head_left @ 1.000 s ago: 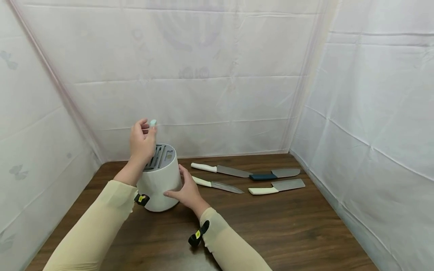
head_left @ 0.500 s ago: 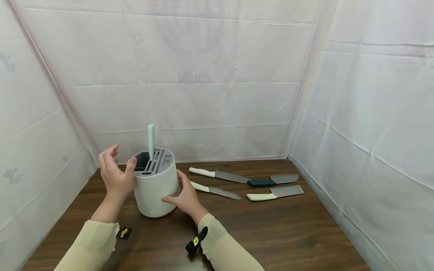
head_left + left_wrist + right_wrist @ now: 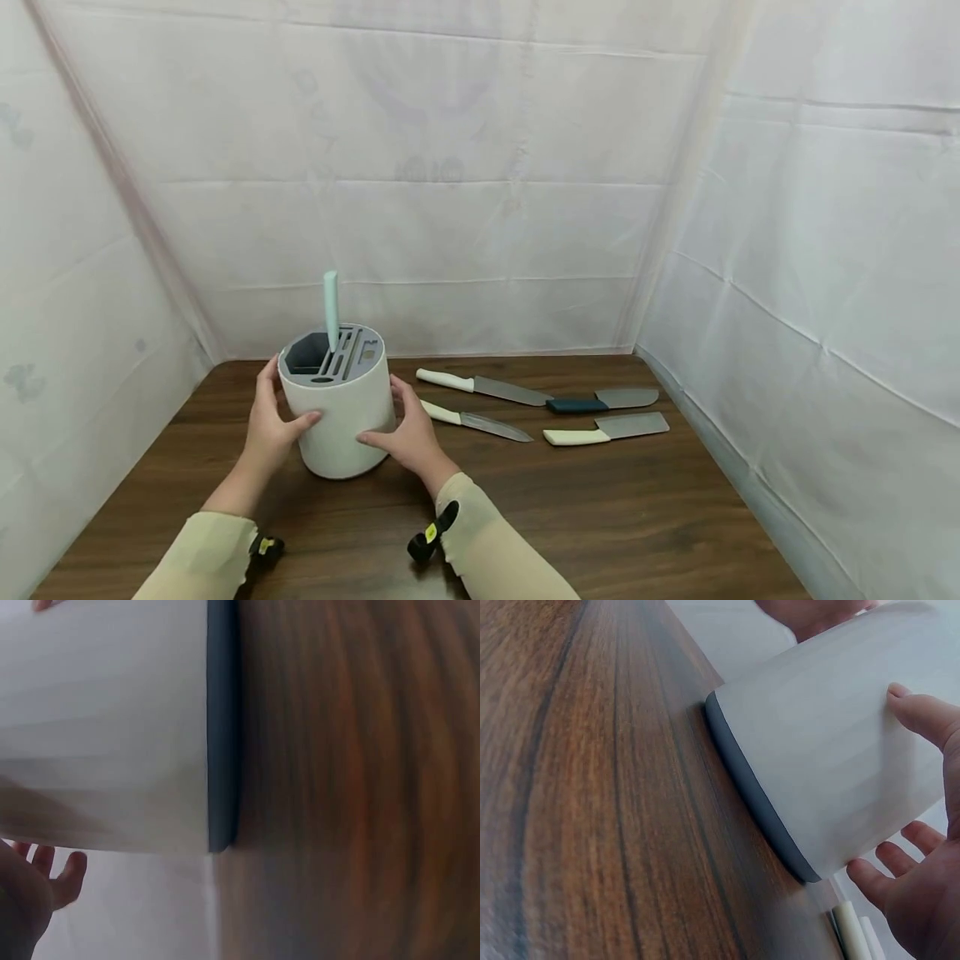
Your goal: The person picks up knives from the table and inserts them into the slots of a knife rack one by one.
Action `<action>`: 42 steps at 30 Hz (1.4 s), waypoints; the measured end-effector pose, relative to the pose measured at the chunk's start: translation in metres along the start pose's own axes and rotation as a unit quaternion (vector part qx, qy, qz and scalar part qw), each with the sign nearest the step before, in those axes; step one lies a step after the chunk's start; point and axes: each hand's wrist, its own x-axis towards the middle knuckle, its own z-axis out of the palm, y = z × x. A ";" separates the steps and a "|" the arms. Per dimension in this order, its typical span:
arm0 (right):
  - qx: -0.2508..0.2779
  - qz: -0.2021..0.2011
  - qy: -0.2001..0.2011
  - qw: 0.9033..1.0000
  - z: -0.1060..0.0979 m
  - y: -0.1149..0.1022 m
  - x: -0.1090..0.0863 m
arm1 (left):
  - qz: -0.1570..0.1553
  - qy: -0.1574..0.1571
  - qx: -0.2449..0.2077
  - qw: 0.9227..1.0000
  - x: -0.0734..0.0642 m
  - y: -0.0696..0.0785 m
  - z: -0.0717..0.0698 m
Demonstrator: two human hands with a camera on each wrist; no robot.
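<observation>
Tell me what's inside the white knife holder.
One pale green handle stands upright in the top of the knife holder; whatever is below it is hidden. The large compartment beside it is dark, its bottom not visible.

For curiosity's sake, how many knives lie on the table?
4, right of the knife block: white-handled knife behind cream-handled knife; farther right, navy-handled knife behind cleaver. The block could hide others.
</observation>
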 end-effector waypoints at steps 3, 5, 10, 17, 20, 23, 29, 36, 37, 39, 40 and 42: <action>0.003 0.003 0.006 1.000 0.000 0.002 0.001 | 0.000 -0.018 0.003 1.000 0.002 -0.003 0.000; 0.003 0.006 0.006 1.000 -0.001 0.003 0.002 | -0.002 -0.020 0.009 1.000 0.003 -0.003 0.001; 0.008 0.017 -0.010 1.000 -0.008 0.003 0.002 | -0.008 -0.014 0.042 0.999 0.001 -0.002 0.002; 0.002 0.007 -0.035 0.999 -0.036 -0.007 0.002 | -0.020 -0.011 0.046 0.999 0.005 -0.001 0.004; -0.051 -0.011 -0.049 0.997 -0.057 -0.011 0.003 | -0.021 -0.014 0.047 0.999 0.007 -0.001 0.003; -0.122 -0.023 -0.068 0.990 -0.084 -0.013 0.000 | -0.026 -0.018 0.052 0.998 0.008 -0.002 0.001; -0.198 -0.019 -0.124 0.972 -0.156 -0.008 -0.012 | -0.034 -0.031 0.052 0.998 0.006 -0.003 0.004; -0.297 0.020 -0.159 0.941 -0.232 -0.008 -0.022 | -0.044 -0.033 0.065 0.996 0.002 -0.002 0.007; -0.318 0.026 -0.155 0.935 -0.242 -0.009 -0.023 | -0.046 -0.033 0.065 0.996 0.002 -0.003 0.007; -0.355 0.050 -0.143 0.923 -0.261 -0.009 -0.025 | -0.049 -0.033 0.067 0.996 0.002 -0.004 0.006; -0.370 0.064 -0.136 0.917 -0.270 -0.009 -0.026 | -0.050 -0.033 0.068 0.996 0.002 -0.004 0.006; -0.397 0.095 -0.128 0.904 -0.287 -0.007 -0.031 | -0.055 -0.034 0.070 0.995 0.001 -0.005 0.005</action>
